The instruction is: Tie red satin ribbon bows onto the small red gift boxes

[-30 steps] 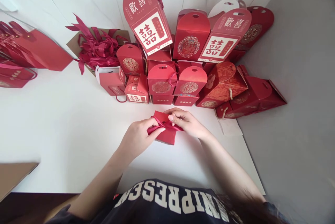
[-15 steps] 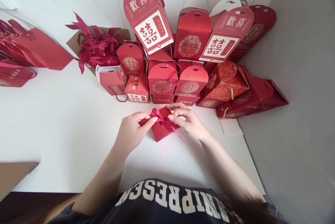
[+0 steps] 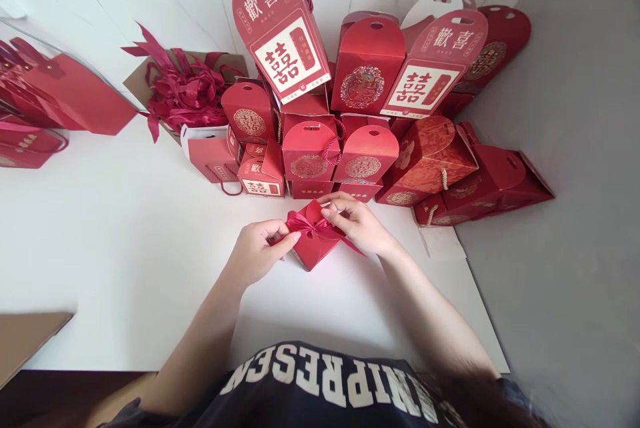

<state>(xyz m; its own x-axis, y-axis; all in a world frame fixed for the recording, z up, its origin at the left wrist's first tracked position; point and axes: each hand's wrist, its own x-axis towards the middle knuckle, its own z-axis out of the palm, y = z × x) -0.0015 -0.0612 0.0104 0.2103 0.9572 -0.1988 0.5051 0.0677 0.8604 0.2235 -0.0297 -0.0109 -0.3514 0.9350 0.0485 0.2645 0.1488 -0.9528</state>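
A small red box (image 3: 311, 256) rests on the white table, turned so that one corner points toward me. Across its top lies a magenta ribbon (image 3: 324, 231) tied in a bow, with a loose tail reaching to the right. My left hand (image 3: 261, 248) pinches the bow's left loop between thumb and fingers at the box's left side. On the right, my right hand (image 3: 357, 223) has its thumb and index finger closed on the ribbon near the box's upper right edge. Its other fingers curl behind the box.
Stacked red gift boxes (image 3: 365, 165) stand just behind the small box. At the back left, an open brown box (image 3: 135, 85) holds many magenta ribbons (image 3: 193, 91). Red bags (image 3: 95, 98) lie far left, a cardboard piece (image 3: 30, 341) front left. A grey wall (image 3: 565, 268) bounds the right.
The small box has turned slightly, and the bow now lies flatter and wider across it. The ribbon tail points more to the right. Both hands have shifted slightly.
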